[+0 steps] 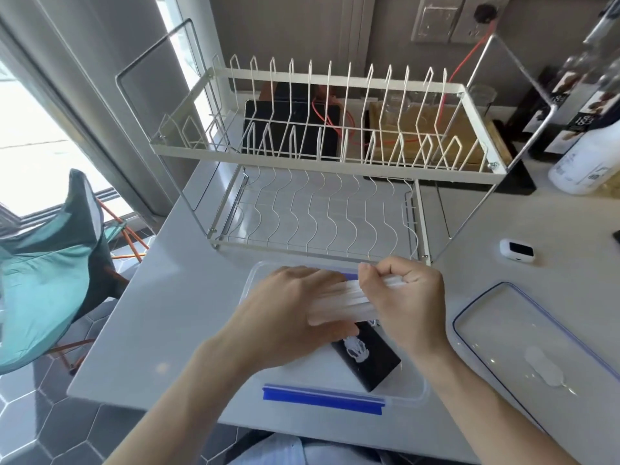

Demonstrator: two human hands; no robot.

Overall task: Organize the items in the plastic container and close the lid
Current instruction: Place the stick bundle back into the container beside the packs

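Note:
A clear plastic container (pixel 414 392) with blue clip flaps sits on the white counter just in front of me. Both hands are over it, holding a bundle of white straw-like sticks (pixel 339 302) that lies across the container. My left hand (pixel 285 313) grips the bundle's left part from below and behind. My right hand (pixel 406 297) is closed over its right end. Under the bundle, a black packet with a white print (pixel 365 357) lies inside the container. The container's clear lid (pixel 523 333), edged in blue, rests flat on the counter to the right.
A white two-tier wire dish rack (pixel 322 162) stands right behind the container. A small white device (pixel 516 250) lies at the right, with bottles (pixel 587 156) in the far right corner. A teal folding chair (pixel 57 263) stands left of the counter edge.

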